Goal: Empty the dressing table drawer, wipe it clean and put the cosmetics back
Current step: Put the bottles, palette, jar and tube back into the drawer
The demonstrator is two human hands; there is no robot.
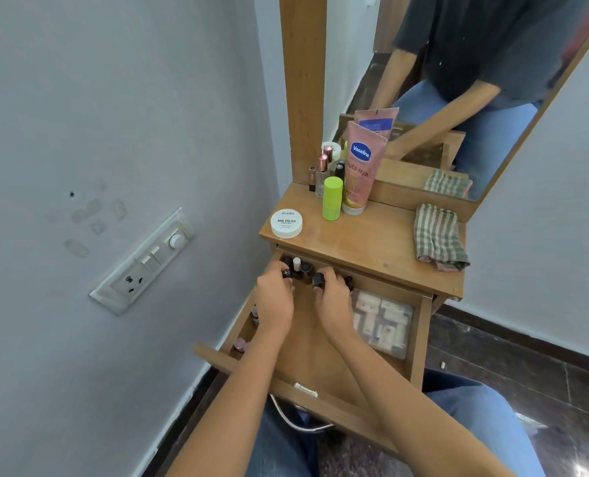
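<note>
The wooden drawer point(415, 342) is pulled out under the dressing table top point(365, 242). Several small nail polish bottles point(301, 266) stand at its back left. My left hand point(274, 297) grips one dark-capped bottle there. My right hand point(334, 301) grips another dark-capped bottle point(318, 279) beside it. A clear plastic box point(384, 323) of pale items lies in the drawer's right half. A couple more small bottles point(241, 345) sit along the drawer's left wall.
On the table top stand a white nail polish remover tub point(286, 223), a green stick point(332, 198), a pink Vaseline tube point(360, 170), small perfume bottles point(320, 173) and a folded checked cloth point(437, 237). A mirror point(441, 91) rises behind; a switchboard point(145, 263) is on the left wall.
</note>
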